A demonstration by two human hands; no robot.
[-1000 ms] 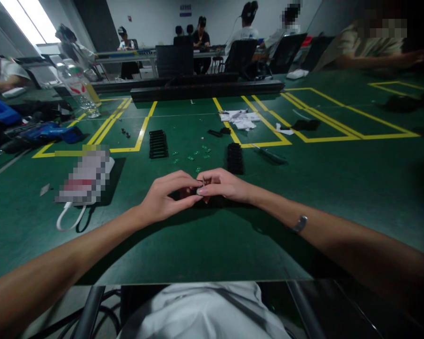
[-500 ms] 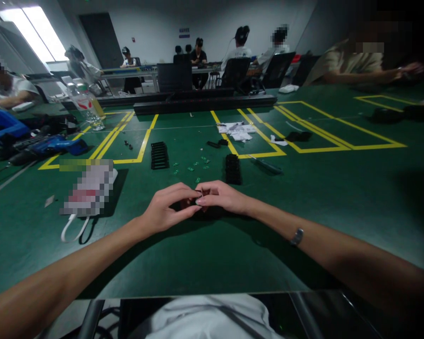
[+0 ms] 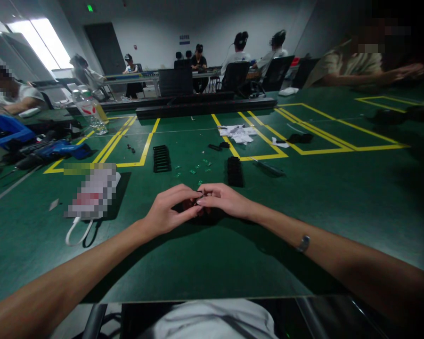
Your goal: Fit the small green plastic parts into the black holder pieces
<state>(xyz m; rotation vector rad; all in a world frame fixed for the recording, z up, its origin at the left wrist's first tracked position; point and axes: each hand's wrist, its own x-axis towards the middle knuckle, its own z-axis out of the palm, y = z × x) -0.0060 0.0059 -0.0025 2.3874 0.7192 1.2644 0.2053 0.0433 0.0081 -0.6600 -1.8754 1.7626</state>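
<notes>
My left hand (image 3: 171, 207) and my right hand (image 3: 222, 201) meet above the near middle of the green table. Both are closed, fingertips together, on a small black part (image 3: 199, 199) that the fingers mostly hide; its exact kind I cannot make out. Just beyond the hands lie several small green circuit boards (image 3: 192, 172). To their left is a row of black plastic pieces (image 3: 161, 158), and to their right a second, tighter stack of black pieces (image 3: 235, 171). Two loose black parts (image 3: 219, 146) rest farther back.
A white power bank (image 3: 95, 190) with a looped cable lies left. Behind it are a blue power tool (image 3: 63, 151), a blue bin (image 3: 7, 129) and bottles (image 3: 92, 110). A dark-handled tool (image 3: 268, 167) and crumpled white paper (image 3: 237, 133) are on the right. Co-workers sit around.
The view has shifted slightly, so everything sits a little lower and to the right. Both hands stay together on the small black part, with only slight finger movement.
</notes>
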